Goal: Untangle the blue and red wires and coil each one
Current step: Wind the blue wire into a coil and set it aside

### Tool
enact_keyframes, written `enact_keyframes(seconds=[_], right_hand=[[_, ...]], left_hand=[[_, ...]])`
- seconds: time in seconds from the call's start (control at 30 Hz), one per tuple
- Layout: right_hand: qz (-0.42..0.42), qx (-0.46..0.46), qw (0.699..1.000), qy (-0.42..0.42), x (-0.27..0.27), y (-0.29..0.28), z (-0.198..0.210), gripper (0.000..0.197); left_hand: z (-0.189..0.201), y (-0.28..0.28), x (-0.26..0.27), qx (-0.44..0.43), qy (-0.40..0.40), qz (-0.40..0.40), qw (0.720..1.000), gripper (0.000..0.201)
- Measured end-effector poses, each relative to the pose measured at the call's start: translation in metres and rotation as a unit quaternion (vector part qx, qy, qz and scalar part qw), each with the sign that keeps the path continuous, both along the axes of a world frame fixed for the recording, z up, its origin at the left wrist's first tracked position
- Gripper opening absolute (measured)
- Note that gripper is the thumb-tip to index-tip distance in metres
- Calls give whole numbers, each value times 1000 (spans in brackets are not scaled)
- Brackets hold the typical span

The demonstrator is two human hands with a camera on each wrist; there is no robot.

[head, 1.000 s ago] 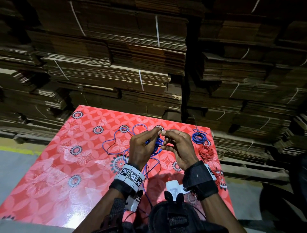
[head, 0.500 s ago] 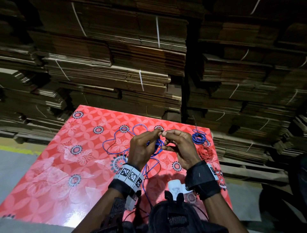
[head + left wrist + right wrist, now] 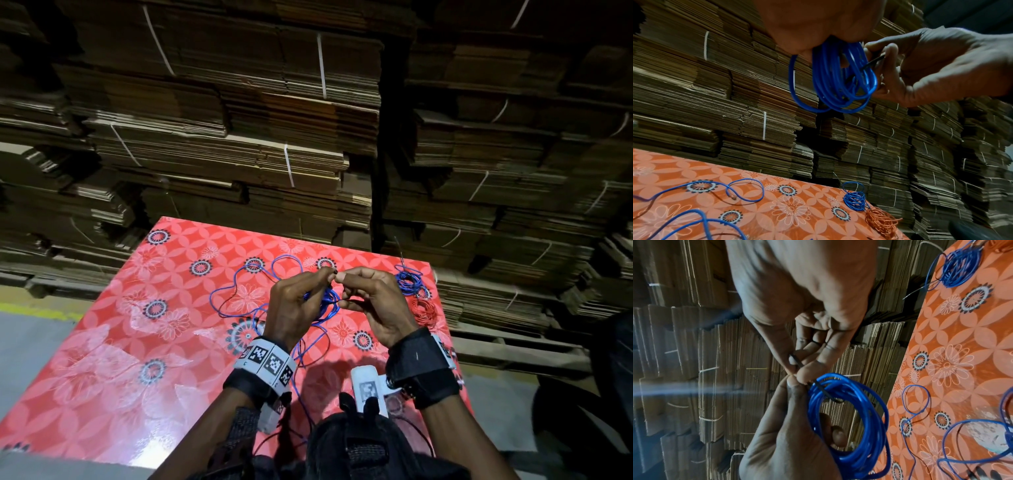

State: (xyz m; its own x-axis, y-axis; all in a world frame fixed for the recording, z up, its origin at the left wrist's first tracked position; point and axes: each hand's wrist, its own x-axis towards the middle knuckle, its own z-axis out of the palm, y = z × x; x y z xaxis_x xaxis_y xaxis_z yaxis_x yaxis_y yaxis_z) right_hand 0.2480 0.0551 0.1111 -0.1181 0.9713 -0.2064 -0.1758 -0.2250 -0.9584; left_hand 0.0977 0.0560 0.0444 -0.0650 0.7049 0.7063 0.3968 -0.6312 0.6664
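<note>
I have the blue coil [image 3: 840,78] up off the surface [image 3: 144,342], hanging below my left hand [image 3: 294,308], whose fingers [image 3: 836,438] are curled through the loops and gripping the bundle at its top. My right hand [image 3: 376,305] is level with it and just to the right, fingertips almost touching the left thumb, and its fingers [image 3: 809,368] are closed in a pinch on a thin black tie [image 3: 797,361] that runs from the pinch down into the top of the coil. The coil's long axis hangs straight down from the grip, while the tie crosses it sideways, so I judge the coming move to be a wrap of the tie around the gathered strands right at the pinch (the right hand is the one placed to do it, the left only has to hold the loops together). The loose blue wire [image 3: 239,291] lies sprawled on the surface below and left of my fingers, with a tail running back toward me. Well off to the right of my right hand sit a finished blue bundle [image 3: 409,281] and, just nearer me, a red bundle [image 3: 424,308].
</note>
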Motion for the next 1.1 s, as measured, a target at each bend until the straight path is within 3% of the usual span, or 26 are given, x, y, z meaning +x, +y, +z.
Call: enact_keyframes(seconds=[0.1,0.3,0.83,1.1], right_hand=[[-23,4,1000,12,-3,0,-4,24],[-30,14,999,17,-4,-4,-5,8],[4,-36,997,63,-3,-5,1,5],[-5,-36,999,4,-5,-5,0,12]], left_hand=[[1,1,1,1,-13,13,1000,20],[1,0,2,-5,-33,13,999,18],[4,-2,-1,28,-3,10,1000,21],[-2,-7,1,18,-14,6,1000,21]])
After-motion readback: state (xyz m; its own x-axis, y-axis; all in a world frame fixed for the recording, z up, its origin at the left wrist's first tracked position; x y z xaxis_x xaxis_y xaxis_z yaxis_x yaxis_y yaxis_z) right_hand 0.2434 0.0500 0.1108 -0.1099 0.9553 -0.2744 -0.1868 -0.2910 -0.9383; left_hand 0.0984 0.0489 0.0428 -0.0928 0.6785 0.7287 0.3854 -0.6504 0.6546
